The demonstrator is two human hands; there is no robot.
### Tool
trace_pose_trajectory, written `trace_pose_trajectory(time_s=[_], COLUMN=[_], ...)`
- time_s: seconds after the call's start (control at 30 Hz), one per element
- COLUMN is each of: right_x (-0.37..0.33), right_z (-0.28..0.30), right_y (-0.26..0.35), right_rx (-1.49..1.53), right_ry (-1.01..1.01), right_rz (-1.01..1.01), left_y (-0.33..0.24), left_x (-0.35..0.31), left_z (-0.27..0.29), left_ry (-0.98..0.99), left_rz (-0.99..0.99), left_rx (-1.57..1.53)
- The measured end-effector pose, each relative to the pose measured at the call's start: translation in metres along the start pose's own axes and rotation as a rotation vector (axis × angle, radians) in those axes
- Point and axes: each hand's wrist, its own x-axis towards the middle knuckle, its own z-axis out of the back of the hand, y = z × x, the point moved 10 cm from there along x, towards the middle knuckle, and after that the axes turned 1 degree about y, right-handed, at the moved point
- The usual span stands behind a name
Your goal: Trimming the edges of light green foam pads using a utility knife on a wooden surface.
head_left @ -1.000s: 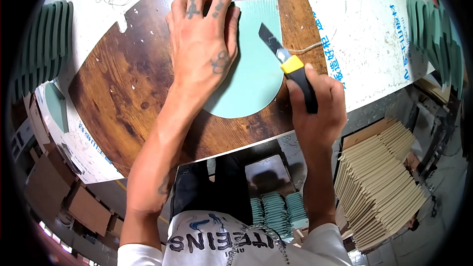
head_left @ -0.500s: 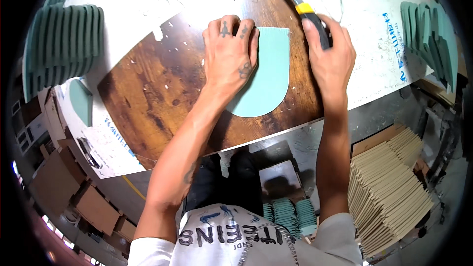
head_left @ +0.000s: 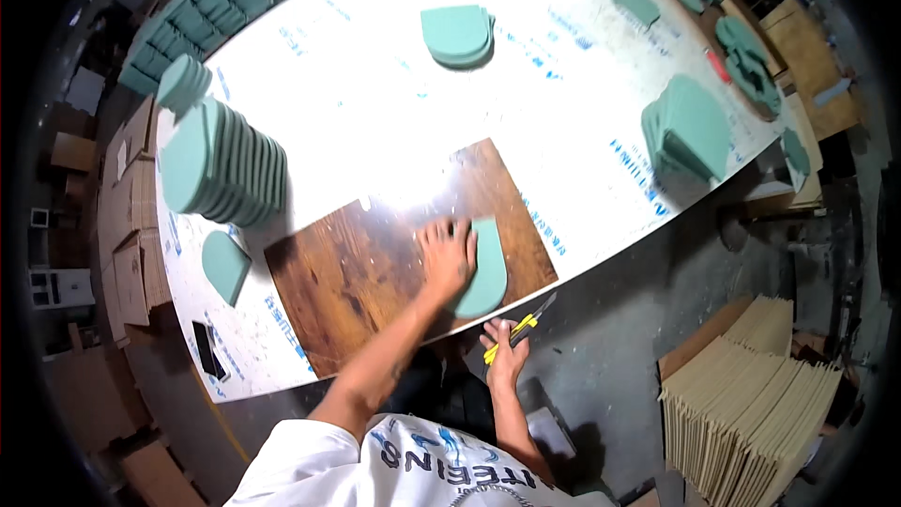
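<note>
Both hands show in the head view, well apart in what they do. Left hand (head_left: 447, 253) lies flat, fingers spread, pressing on the near-left part of a teal foam piece (head_left: 486, 268) with one rounded end; the piece rests on a dark brown wooden board (head_left: 347, 268), which lies on the white table (head_left: 375, 103) at its near edge. Right hand (head_left: 507, 352) is off the table, just below its edge and near the rounded end of the foam piece, clamped around a yellow-and-black utility knife (head_left: 519, 327) whose blade points up and to the right, clear of the foam.

Far left of the left hand stands a row of teal foam pieces on edge (head_left: 225, 164), with a single flat piece (head_left: 225, 266) just below it. Beyond the left hand lies a small flat stack (head_left: 457, 35). To the right, beyond the right hand, leans another stack (head_left: 688, 127). Lower right, on the floor, sits a pile of tan boards (head_left: 760, 404).
</note>
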Motion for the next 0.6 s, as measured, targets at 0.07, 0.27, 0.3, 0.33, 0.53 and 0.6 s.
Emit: trace_pose_trajectory(time_s=[0.07, 0.27, 0.3, 0.33, 0.53, 0.6], right_x=[-0.002, -0.009, -0.010, -0.006, -0.006, 0.011], right_z=[0.001, 0.030, 0.023, 0.011, -0.052, -0.064], right_y=[-0.005, 0.012, 0.025, 0.040, 0.110, 0.129], right_rx=[-0.090, -0.072, -0.180, -0.283, -0.562, -0.568], right_ry=[0.048, 0.178, 0.230, 0.279, 0.383, 0.391], right_rz=[-0.038, -0.094, -0.052, -0.002, -0.011, -0.017], left_y=[-0.002, 0.007, 0.007, 0.005, 0.046, 0.057], left_x=[-0.038, -0.075, -0.075, -0.071, -0.056, -0.061], left_z=[0.005, 0.015, 0.013, 0.008, -0.009, -0.013], left_ry=[-0.023, 0.185, 0.204, 0.222, 0.242, 0.290], left_rz=[0.028, 0.202, 0.189, 0.171, 0.216, 0.239], left_rx=[0.000, -0.118, -0.126, -0.134, -0.302, -0.463])
